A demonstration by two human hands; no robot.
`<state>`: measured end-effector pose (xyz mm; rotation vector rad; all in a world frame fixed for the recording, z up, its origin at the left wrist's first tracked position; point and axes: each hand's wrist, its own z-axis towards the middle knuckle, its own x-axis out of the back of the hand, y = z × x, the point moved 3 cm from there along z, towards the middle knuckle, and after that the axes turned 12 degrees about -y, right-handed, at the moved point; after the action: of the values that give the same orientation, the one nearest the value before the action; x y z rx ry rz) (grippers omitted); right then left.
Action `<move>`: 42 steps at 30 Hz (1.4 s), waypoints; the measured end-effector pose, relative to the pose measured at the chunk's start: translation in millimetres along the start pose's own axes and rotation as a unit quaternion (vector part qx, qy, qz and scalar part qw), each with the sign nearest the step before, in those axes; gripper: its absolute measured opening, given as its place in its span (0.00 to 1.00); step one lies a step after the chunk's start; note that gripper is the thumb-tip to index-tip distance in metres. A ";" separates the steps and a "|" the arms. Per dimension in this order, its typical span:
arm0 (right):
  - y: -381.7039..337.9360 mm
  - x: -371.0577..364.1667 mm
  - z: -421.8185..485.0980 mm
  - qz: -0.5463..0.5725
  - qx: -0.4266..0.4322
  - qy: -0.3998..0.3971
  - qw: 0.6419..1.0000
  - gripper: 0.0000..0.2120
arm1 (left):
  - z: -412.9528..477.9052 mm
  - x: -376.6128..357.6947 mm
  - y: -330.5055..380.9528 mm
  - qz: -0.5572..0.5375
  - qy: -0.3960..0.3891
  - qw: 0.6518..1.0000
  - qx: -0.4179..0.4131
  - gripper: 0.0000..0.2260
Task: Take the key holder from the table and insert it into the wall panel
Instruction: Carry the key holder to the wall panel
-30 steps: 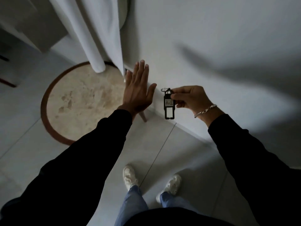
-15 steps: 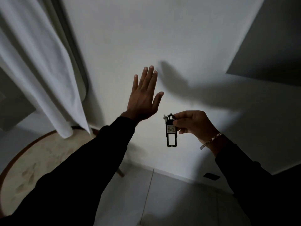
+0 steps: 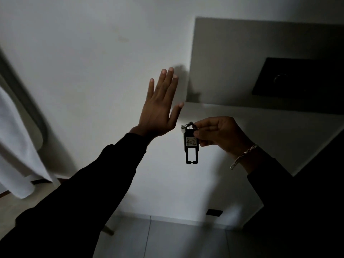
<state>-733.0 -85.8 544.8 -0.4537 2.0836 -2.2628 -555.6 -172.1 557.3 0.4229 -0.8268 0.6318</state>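
My right hand (image 3: pixel 221 135) pinches the top of a black key holder (image 3: pixel 191 148), which hangs straight down and carries a white label reading 402 and a metal ring. My left hand (image 3: pixel 160 107) is raised flat before the white wall, fingers together and pointing up, holding nothing. A dark rectangular wall panel (image 3: pixel 297 81) sits on a grey wall section (image 3: pixel 232 62) at the upper right, above and to the right of the key holder and apart from it.
A white curtain (image 3: pixel 16 146) hangs at the left edge. A small dark socket (image 3: pixel 214 212) is low on the wall near the tiled floor (image 3: pixel 167 239). A sliver of the round table (image 3: pixel 11 207) shows at the lower left.
The view has tilted up from the floor and table to the wall, bringing the dark wall panel into sight. Both hands have risen; the key holder stays pinched in my right hand.
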 end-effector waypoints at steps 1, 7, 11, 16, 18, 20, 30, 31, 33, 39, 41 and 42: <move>-4.0 12.6 -5.8 -0.004 0.008 -0.003 1.000 0.09 | 8.7 -1.7 9.1 0.004 0.011 1.000 -0.007 0.29; -32.7 78.1 -31.3 -0.028 0.045 -0.029 0.998 0.08 | 62.3 -6.8 61.4 0.007 0.073 0.997 -0.022 0.30; -51.4 111.3 -42.2 -0.036 0.067 -0.017 0.997 0.09 | 89.8 -4.4 84.3 -0.008 0.107 0.994 -0.037 0.29; -73.9 150.8 -52.1 -0.060 0.105 0.042 0.992 0.09 | 123.9 -2.8 104.7 -0.018 0.130 0.989 -0.069 0.29; -82.7 165.7 -52.2 -0.062 0.112 0.063 0.990 0.09 | 137.4 -5.1 111.9 -0.007 0.128 0.989 -0.080 0.29; -94.8 180.2 -50.6 -0.077 0.118 0.081 0.987 0.10 | 149.6 -8.7 117.8 0.008 0.131 0.988 -0.084 0.29; -138.8 241.9 -40.2 -0.119 0.179 0.187 0.959 0.06 | 182.4 -38.0 121.5 0.127 0.184 0.972 -0.078 0.30; -139.9 245.7 -39.5 -0.125 0.186 0.195 0.955 0.06 | 183.9 -40.0 120.8 0.141 0.194 0.968 -0.076 0.30; -139.6 251.3 -38.4 -0.145 0.196 0.211 0.947 0.06 | 185.7 -43.4 119.8 0.165 0.211 0.961 -0.071 0.30; -127.8 262.7 -37.8 -0.174 0.222 0.249 0.927 0.08 | 188.6 -48.3 118.3 0.201 0.234 0.949 -0.063 0.30; -122.0 265.1 -37.1 -0.184 0.216 0.246 0.927 0.07 | 187.9 -48.5 118.9 0.204 0.236 0.948 -0.061 0.30; -118.8 265.8 -37.0 -0.188 0.211 0.245 0.927 0.07 | 187.6 -48.2 119.1 0.206 0.236 0.948 -0.061 0.30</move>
<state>-975.5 -96.1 709.7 -0.3020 1.6821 -3.2343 -761.4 -208.6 646.9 -0.0270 -0.4875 1.0160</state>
